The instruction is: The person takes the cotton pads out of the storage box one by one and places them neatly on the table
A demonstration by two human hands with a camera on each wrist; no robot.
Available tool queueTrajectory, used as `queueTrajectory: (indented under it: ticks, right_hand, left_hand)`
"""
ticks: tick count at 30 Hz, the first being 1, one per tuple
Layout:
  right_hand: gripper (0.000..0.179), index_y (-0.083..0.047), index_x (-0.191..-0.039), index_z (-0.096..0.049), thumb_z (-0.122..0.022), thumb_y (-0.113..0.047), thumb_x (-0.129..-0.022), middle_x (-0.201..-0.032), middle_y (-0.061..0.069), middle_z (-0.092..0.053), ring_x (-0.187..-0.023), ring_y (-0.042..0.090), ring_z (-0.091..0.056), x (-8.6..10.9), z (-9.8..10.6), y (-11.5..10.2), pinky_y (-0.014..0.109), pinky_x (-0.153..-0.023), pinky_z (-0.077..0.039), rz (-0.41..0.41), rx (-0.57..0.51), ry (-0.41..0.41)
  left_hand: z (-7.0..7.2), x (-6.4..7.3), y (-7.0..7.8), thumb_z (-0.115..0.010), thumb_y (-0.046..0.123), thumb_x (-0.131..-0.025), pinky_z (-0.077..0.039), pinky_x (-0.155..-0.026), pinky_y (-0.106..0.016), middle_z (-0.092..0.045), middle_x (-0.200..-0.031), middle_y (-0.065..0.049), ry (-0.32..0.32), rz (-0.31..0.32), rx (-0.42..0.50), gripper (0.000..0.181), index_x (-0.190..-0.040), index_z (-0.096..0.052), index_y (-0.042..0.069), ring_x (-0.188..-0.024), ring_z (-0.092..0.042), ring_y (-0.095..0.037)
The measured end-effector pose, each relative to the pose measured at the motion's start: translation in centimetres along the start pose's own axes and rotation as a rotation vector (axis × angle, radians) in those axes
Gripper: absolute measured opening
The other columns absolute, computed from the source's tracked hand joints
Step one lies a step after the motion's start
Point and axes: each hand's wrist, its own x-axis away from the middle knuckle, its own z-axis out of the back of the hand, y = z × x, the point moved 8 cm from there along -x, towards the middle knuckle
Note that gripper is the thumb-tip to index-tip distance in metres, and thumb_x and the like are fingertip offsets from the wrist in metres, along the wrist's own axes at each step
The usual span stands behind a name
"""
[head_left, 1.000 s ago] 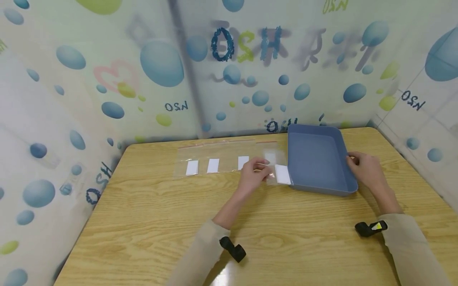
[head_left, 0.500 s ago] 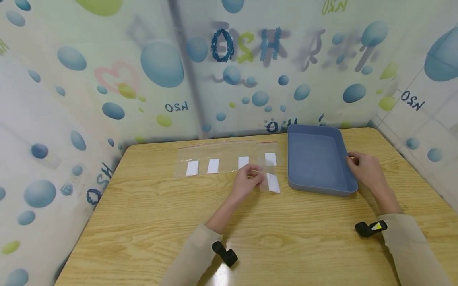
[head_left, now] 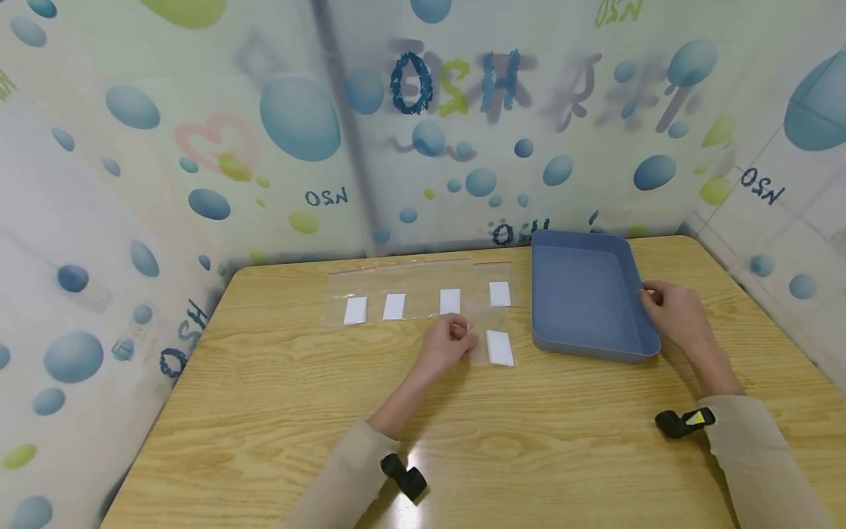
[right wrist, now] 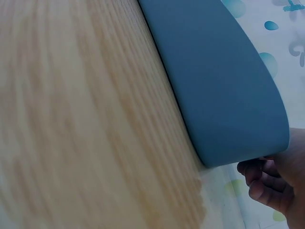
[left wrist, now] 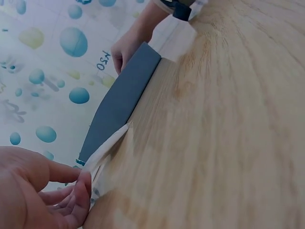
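My left hand (head_left: 446, 344) pinches the left end of a small clear plastic bag holding a white rectangular piece (head_left: 500, 348), low over the table. In the left wrist view the bag (left wrist: 112, 142) appears edge-on, between thumb and fingers. My right hand (head_left: 681, 312) grips the right rim of a shallow blue-grey tray (head_left: 588, 294), its fingers curled at the wall. In the right wrist view the tray's outer wall (right wrist: 224, 90) fills much of the picture, and the right hand (right wrist: 274, 179) shows at its corner.
Behind the left hand several clear zip bags lie in a row, with white pieces such as the leftmost (head_left: 355, 311) and the rightmost (head_left: 499, 294). The wooden table (head_left: 529, 433) meets a bubble-patterned wall covering (head_left: 429, 184) at the back.
My left hand has drawn the bag left and toward me, away from the tray's front left corner, and lower to the table. The right hand and tray have stayed put.
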Motion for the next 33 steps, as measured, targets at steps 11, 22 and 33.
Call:
queueTrajectory:
  ticks: [11,22,33]
  right_hand:
    - [0.028,0.02,-0.112,-0.063,-0.058,-0.005,-0.1,-0.072,0.02,-0.066,-0.053,0.014,-0.05,-0.1,0.0,0.1,0.032,-0.049,-0.041,-0.005,0.0,0.005]
    - [0.028,0.019,-0.111,-0.064,-0.059,-0.005,-0.099,-0.069,0.016,-0.065,-0.054,0.018,-0.052,-0.1,0.2,-0.1,0.034,-0.051,-0.043,0.006,0.001,0.016]
    - [0.037,0.015,-0.116,-0.065,-0.051,-0.017,-0.104,-0.086,0.028,-0.069,-0.063,0.027,-0.061,0.0,0.8,0.2,0.035,-0.056,-0.046,-0.098,-0.036,0.051]
  left_hand:
    - [0.3,0.2,0.1,-0.073,0.005,-0.091,-0.042,-0.05,-0.022,-0.063,-0.072,-0.004,-0.013,-0.021,-0.128,0.022,-0.106,-0.06,-0.004,-0.056,-0.057,-0.011]
    - [0.6,0.2,0.0,-0.077,0.011,-0.09,-0.047,-0.056,-0.024,-0.067,-0.077,-0.007,-0.045,0.027,-0.162,0.028,-0.109,-0.062,-0.004,-0.059,-0.061,-0.014]
    - [1.7,0.4,-0.4,-0.073,0.019,-0.095,-0.052,-0.06,-0.028,-0.067,-0.086,-0.01,-0.097,0.038,-0.179,0.034,-0.115,-0.062,-0.006,-0.063,-0.064,-0.017]
